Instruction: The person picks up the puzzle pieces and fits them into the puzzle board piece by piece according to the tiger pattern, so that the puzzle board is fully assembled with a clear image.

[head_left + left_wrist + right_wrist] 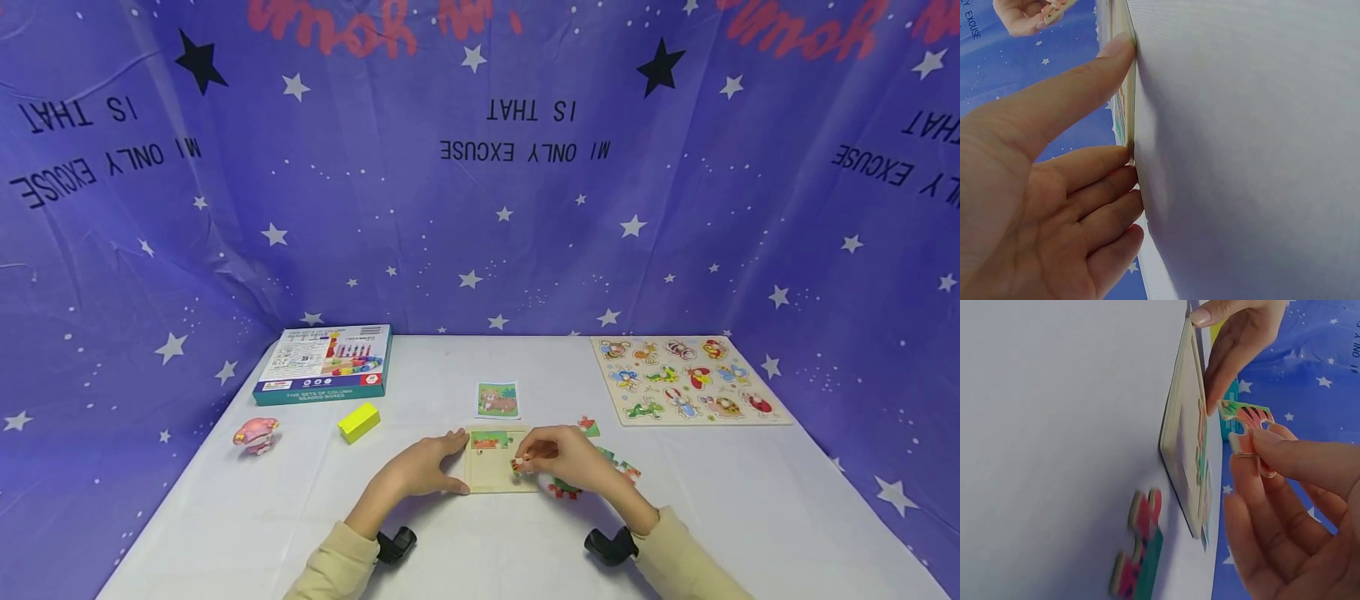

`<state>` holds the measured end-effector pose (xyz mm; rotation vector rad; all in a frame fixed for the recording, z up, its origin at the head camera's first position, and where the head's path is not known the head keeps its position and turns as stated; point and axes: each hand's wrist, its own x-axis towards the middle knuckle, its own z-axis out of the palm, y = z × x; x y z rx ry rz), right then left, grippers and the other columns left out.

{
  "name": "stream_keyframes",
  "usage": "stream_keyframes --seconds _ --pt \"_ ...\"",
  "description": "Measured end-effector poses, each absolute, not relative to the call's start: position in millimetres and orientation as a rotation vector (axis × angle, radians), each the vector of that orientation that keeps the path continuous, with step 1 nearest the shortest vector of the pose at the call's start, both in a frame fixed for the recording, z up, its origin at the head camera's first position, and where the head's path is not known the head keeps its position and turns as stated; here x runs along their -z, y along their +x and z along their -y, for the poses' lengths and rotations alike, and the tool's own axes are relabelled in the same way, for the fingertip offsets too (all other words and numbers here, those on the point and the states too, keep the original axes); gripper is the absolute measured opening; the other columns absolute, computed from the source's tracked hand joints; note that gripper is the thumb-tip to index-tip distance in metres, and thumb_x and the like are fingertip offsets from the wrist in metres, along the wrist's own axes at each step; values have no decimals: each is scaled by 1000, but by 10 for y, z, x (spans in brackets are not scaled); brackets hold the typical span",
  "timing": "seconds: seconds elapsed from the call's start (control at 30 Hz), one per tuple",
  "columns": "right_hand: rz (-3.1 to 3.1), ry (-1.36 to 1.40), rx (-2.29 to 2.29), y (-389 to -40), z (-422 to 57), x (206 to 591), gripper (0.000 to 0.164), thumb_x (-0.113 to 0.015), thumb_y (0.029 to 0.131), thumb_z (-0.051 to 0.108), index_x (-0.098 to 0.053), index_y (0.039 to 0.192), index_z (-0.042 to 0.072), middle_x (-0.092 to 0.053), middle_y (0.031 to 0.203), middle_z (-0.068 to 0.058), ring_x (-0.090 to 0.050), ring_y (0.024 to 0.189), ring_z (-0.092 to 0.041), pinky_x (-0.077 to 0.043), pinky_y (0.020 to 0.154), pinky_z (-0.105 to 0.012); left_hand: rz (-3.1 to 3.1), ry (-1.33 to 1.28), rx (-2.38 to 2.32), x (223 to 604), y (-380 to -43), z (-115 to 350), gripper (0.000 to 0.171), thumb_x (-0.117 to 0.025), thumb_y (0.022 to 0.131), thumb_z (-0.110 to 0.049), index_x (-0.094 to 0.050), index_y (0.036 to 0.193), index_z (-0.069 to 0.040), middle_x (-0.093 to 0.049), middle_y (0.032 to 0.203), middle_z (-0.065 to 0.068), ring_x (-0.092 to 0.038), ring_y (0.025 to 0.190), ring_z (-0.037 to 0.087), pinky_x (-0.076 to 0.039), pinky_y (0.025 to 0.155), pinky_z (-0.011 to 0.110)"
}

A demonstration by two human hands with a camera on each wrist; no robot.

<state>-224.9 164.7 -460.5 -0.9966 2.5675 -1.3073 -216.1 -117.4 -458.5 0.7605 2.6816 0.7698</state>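
My right hand (564, 457) pinches a puzzle piece (1249, 428) between thumb and fingers, over the right part of the wooden puzzle tray (491, 477). That piece is red and green with dark stripes. My left hand (420, 467) rests at the tray's left side, its fingers fairly straight. In the left wrist view, its thumb (1094, 75) touches the tray's edge. Joined pieces (491, 440) lie in the tray's far left corner. Several loose pieces lie right of the tray, partly hidden behind my right hand; one red and green piece (1147, 550) shows large in the right wrist view.
A picture card (497, 401) of a brown animal lies beyond the tray. To the left are a yellow block (359, 422), a pink figurine (257, 435) and a boxed set (324, 364). An insect puzzle board (686, 382) lies at the back right.
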Motion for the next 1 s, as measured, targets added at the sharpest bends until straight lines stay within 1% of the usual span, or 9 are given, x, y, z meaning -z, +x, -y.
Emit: stream_keyframes --seconds 0.2,0.4,0.57,0.73,1.0 --pt "-2577 -1000 1301 -2307 -1514 4623 11 -74 85 8 -72 92 16 -68 83 6 -63 73 -8 -55 67 -24 -2684 758 -761 4595 -2168 1176 83 -81 76 -34 -45 142 2 -39 149 15 -35 138 31 -29 112 46" --pt "-2568 -965 1308 -2369 -1367 4612 10 -75 84 11 -72 93 15 -68 83 6 -64 73 -8 -55 67 -24 -2696 756 -746 4597 -2172 1176 82 -80 77 -36 -45 142 1 -40 149 15 -36 137 31 -30 112 46" --pt "-2567 -976 1303 -2417 -1263 4612 11 -75 84 10 -72 94 11 -67 82 5 -62 73 -7 -55 67 -24 -2693 771 -756 4599 -2174 1178 81 -80 78 -34 -45 141 3 -39 148 16 -36 137 31 -30 112 46" --pt "-2572 -978 1304 -2454 -1176 4627 12 -75 83 6 -72 94 8 -67 81 4 -62 70 -7 -54 65 -23 -2692 782 -758 4600 -2179 1179 81 -80 78 -34 -44 141 3 -39 148 17 -37 137 32 -30 112 46" --pt "-2609 -961 1283 -2495 -1052 4681 11 -78 81 9 -72 90 8 -66 75 6 -59 64 -4 -52 60 -21 -2695 778 -755 4621 -2194 1181 82 -80 78 -36 -45 141 3 -39 148 16 -37 137 31 -31 112 46"
